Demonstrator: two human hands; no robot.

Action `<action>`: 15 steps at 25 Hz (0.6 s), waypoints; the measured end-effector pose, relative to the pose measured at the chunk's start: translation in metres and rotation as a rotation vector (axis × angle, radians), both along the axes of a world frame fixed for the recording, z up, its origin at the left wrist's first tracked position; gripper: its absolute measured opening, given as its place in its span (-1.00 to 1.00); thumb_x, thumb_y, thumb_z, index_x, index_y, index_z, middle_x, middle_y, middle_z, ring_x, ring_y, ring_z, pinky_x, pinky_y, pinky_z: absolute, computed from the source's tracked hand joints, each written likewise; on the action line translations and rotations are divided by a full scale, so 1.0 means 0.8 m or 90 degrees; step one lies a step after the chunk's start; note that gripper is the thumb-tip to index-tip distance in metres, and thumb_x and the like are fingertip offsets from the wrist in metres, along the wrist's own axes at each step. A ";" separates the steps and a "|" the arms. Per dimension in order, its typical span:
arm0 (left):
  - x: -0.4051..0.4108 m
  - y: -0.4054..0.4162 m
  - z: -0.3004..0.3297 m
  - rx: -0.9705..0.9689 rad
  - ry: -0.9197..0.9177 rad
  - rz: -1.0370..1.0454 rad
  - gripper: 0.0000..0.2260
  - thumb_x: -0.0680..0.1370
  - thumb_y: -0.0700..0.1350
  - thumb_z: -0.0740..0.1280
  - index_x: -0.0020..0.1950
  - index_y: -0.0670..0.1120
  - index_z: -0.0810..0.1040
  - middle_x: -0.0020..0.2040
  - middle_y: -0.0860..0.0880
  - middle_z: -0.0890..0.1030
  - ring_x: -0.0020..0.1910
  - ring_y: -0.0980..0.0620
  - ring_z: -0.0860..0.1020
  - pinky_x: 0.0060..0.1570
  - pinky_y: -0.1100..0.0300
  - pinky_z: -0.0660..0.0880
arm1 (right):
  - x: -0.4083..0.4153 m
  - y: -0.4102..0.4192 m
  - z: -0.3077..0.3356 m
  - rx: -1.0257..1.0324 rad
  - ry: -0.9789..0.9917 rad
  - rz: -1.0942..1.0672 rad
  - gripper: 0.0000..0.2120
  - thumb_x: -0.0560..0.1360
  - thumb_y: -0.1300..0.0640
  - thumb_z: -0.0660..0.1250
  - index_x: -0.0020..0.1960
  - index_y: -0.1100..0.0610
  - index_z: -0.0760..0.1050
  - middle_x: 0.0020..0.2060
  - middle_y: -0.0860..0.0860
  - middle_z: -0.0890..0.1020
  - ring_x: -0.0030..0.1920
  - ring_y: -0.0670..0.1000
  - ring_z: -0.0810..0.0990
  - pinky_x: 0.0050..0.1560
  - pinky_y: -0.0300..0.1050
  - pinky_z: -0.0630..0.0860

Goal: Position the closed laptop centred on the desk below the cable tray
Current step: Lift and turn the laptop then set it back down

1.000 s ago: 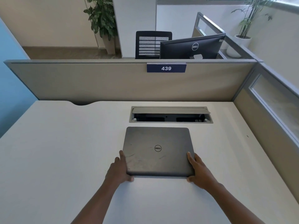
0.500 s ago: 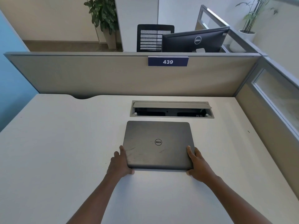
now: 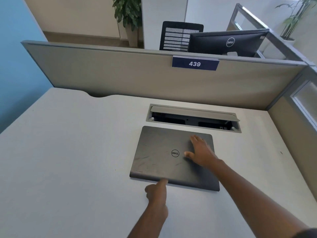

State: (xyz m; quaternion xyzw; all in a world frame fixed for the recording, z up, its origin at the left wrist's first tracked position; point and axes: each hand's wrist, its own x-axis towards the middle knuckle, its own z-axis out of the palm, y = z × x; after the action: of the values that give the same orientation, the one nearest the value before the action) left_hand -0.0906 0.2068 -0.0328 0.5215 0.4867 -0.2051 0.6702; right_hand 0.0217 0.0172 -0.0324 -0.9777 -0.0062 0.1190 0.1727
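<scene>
Because the closed dark grey laptop with the round logo on its lid (image 3: 164, 157) already lies flat on the pale matte table (image 3: 68, 160), just in front of the long recessed grey cable tray with its flap raised (image 3: 192, 111), neither hand needs to carry it; both are placed only to steady and nudge. The right hand (image 3: 201, 152) rests palm-down on the right half of the lid, its fingers (image 3: 194, 139) spread and flat, thumb pointing toward the logo, which looks like a way to pin the machine or slide it without lifting. The left hand (image 3: 157, 194) is mostly curled, with only the index finger extended so its tip meets the middle of the laptop's near edge, probably to push or check that edge. Neither hand pinches or grips anything.

A narrow strip of bare table separates the laptop's far edge from the tray frame, so the two are near but apart. Judged against the tray, the laptop sits somewhat toward its left end, and its sides seem slightly skewed, though the wide lens may exaggerate that. Placement seems nearly finished, with a small shift to the right and a squaring-up perhaps left. Behind the tray stands a beige fabric partition (image 3: 120, 74) bearing a blue plate numbered 439 (image 3: 195, 64).
</scene>
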 end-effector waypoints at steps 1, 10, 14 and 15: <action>0.005 -0.003 0.001 -0.050 0.013 0.024 -0.49 0.51 -0.10 0.43 0.37 -0.23 0.33 0.08 -0.14 0.43 0.04 -0.15 0.42 0.00 0.09 0.37 | 0.017 0.003 0.003 0.000 -0.002 0.013 -0.21 0.48 -0.16 0.38 0.53 0.19 0.17 0.50 0.16 0.31 0.46 0.20 0.30 0.45 0.12 0.30; 0.029 -0.040 -0.005 -0.167 0.041 0.168 -0.42 0.53 0.01 0.41 0.46 -0.10 0.27 0.34 -0.12 0.38 0.36 -0.27 0.43 0.31 -0.19 0.40 | 0.111 0.012 -0.008 -0.094 0.110 0.078 -0.35 0.44 -0.25 0.36 0.37 0.14 0.38 0.28 0.16 0.47 0.28 0.20 0.46 0.27 0.09 0.43; 0.033 -0.060 0.003 -0.246 0.060 0.164 -0.43 0.57 0.08 0.37 0.48 -0.11 0.29 0.26 -0.16 0.47 0.25 -0.29 0.49 0.15 -0.05 0.41 | 0.126 0.026 -0.010 -0.077 0.097 0.130 -0.40 0.43 -0.26 0.37 0.30 0.11 0.44 0.17 0.13 0.49 0.21 0.18 0.48 0.22 0.10 0.47; 0.036 -0.062 0.002 -0.256 0.043 0.198 -0.46 0.56 0.04 0.39 0.45 -0.14 0.33 0.23 -0.19 0.52 0.18 -0.26 0.53 0.14 -0.04 0.46 | 0.128 0.029 -0.009 -0.075 0.100 0.140 -0.38 0.42 -0.26 0.37 0.33 0.09 0.42 0.19 0.13 0.49 0.22 0.18 0.47 0.23 0.10 0.46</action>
State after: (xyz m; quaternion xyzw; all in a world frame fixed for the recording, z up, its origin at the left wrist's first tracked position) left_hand -0.0621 0.1574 -0.0313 0.2892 0.5326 -0.2095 0.7673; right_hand 0.1238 0.0406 -0.0398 -0.9673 -0.0925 0.2134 0.1013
